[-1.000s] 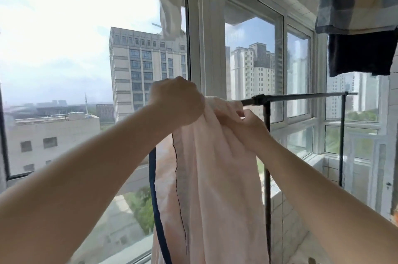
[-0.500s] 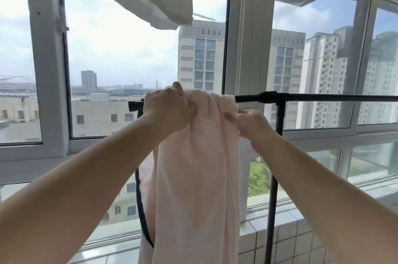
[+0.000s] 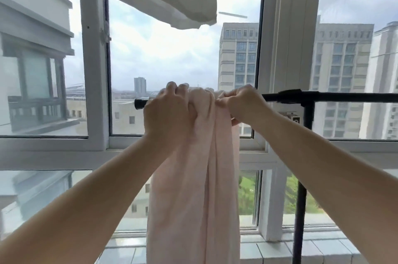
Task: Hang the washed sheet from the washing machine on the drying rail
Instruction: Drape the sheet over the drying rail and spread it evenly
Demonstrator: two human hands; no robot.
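High-rise balcony window behind: pink sheet already drapes the black rail, bunched; left hand and right hand clutch it, spreading probably remains.

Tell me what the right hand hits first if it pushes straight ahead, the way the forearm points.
Probably the pink sheet bunched over the black rail, which the right hand already grips; beyond that, the window glass, though depth is unclear.

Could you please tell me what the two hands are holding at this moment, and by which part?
Both the left hand and right hand grip the pink sheet at its bunched top, where it drapes over the black rail.
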